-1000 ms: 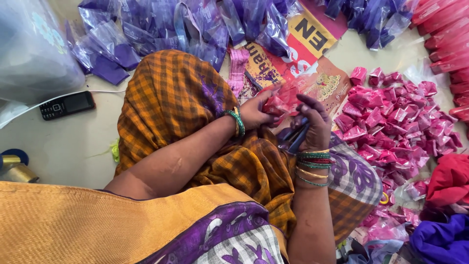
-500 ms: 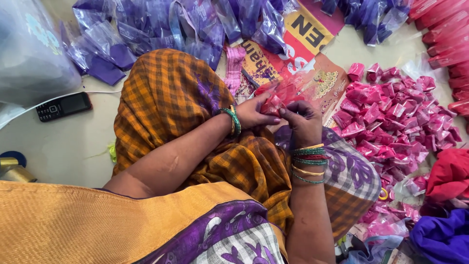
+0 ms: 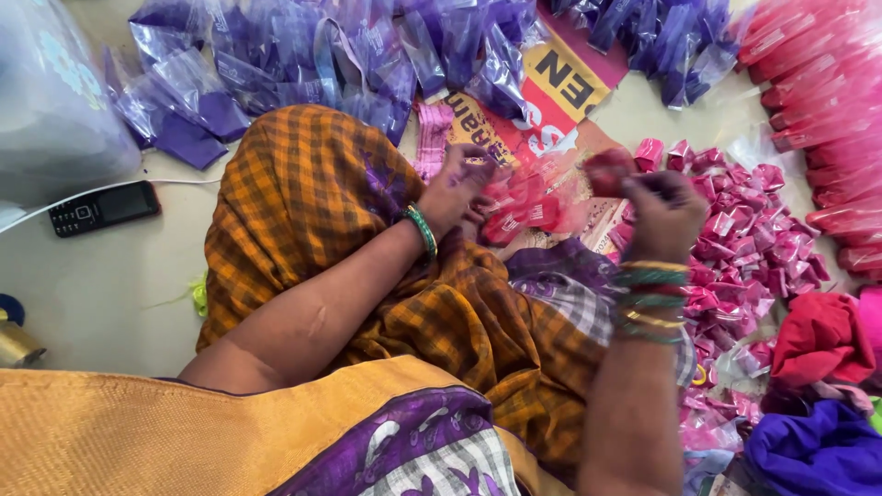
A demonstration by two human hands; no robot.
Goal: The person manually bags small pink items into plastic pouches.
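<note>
Hands (image 3: 560, 197) parted; both grip pink packets (image 3: 524, 209).

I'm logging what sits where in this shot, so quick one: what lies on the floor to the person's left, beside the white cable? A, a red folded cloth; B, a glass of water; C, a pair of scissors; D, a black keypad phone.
D: a black keypad phone lies flat on the pale floor at the left, next to the white cable, well away from the left hand, which holds a clear bag of red packets.
</note>
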